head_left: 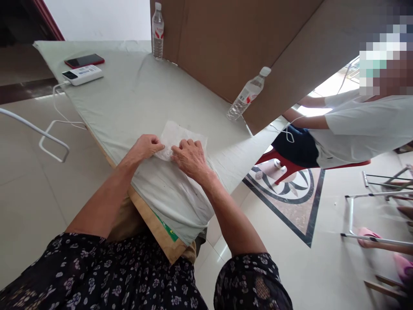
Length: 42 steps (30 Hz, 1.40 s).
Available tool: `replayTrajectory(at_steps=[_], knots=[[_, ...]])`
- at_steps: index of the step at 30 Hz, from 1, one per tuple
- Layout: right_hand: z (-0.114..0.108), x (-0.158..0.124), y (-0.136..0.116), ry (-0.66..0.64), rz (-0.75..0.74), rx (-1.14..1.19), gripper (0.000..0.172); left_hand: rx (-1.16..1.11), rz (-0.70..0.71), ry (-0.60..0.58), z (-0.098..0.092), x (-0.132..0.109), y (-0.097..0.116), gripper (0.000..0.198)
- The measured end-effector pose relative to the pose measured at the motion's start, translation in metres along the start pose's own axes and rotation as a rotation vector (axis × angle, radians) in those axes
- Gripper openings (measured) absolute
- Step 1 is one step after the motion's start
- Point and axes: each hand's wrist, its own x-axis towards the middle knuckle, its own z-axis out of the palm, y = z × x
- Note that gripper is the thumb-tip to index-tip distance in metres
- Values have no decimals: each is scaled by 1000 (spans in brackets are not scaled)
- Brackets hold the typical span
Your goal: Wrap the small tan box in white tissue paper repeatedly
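Observation:
A thin, whitish, see-through sheet (174, 131) lies crinkled on the cloth-covered table near its front corner. I cannot tell whether it is tissue or plastic film. At the sheet's left edge, my left hand (149, 146) is closed, pinching it between thumb and forefinger. My right hand (192, 158) rests over the sheet's right part with curled fingers, its thumb and forefinger gripping the near edge. A small gap separates the two hands, and the right hand hides part of the sheet.
A tall cardboard panel (219, 47) stands across the table, with water bottles (158, 34) (247, 95) beside it. Toward the back left lie a red-edged phone (84, 60) and a white cabled device (83, 75). Another person (361, 120) sits beyond the panel on a red stool (280, 165).

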Motion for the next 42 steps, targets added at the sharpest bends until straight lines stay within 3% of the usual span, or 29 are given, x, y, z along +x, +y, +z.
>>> replayTrajectory(at_steps=[5, 12, 18, 21, 24, 27, 29, 32, 35, 42], knots=[[8, 2, 0, 58, 50, 66, 25, -246, 45, -47, 14, -4, 16, 14], [12, -10, -3, 128, 165, 231, 21, -208, 56, -145, 23, -7, 33, 5], [11, -18, 3, 144, 176, 416, 28, -86, 210, -370, 15, -10, 33, 31], [14, -29, 13, 253, 201, 552, 26, 141, 320, -301, 21, -12, 32, 33], [21, -52, 30, 410, 416, 623, 20, 334, 418, -159, 29, -16, 29, 29], [32, -74, 47, 298, 657, 747, 37, 385, 480, -69, 36, -19, 25, 26], [39, -80, 53, 195, 731, 831, 55, 384, 504, -68, 39, -21, 22, 25], [51, -72, 56, 163, 749, 934, 73, 386, 504, -76, 43, -23, 20, 28], [61, -53, 54, 223, 746, 1012, 82, 390, 494, -78, 45, -25, 19, 34], [63, -29, 37, 381, 769, 1036, 82, 468, 512, -140, 42, -22, 22, 32]])
